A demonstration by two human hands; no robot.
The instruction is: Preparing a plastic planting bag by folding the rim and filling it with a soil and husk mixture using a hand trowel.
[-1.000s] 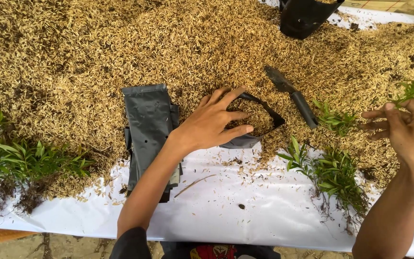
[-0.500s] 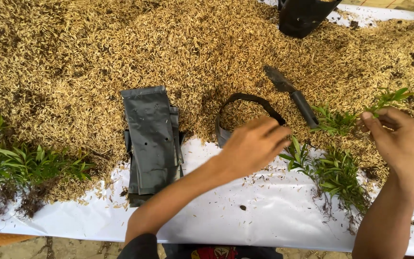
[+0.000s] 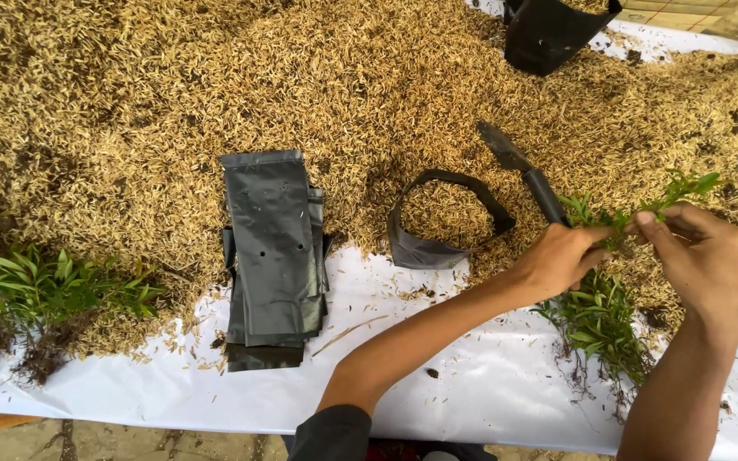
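My left hand [image 3: 557,259] and my right hand [image 3: 698,252] meet at the right, both pinching a small green seedling [image 3: 676,189] held above the husk pile. Below them lies a bundle of green seedlings [image 3: 600,320] with roots on the white sheet [image 3: 471,384]. Left of my left hand sits an open black grow bag [image 3: 437,226] filled with rice husk. A trowel with a black handle [image 3: 527,175] lies on the husk just above my left hand.
A stack of flat black plastic bags [image 3: 275,256] lies at centre left. More seedlings [image 3: 36,299] lie at the left edge. Rice husk [image 3: 172,85] covers the far half. Another black bag [image 3: 553,30] stands at the top.
My left hand left the filled grow bag and moved right to join my right hand on the seedling. My right hand lowered slightly toward the middle.
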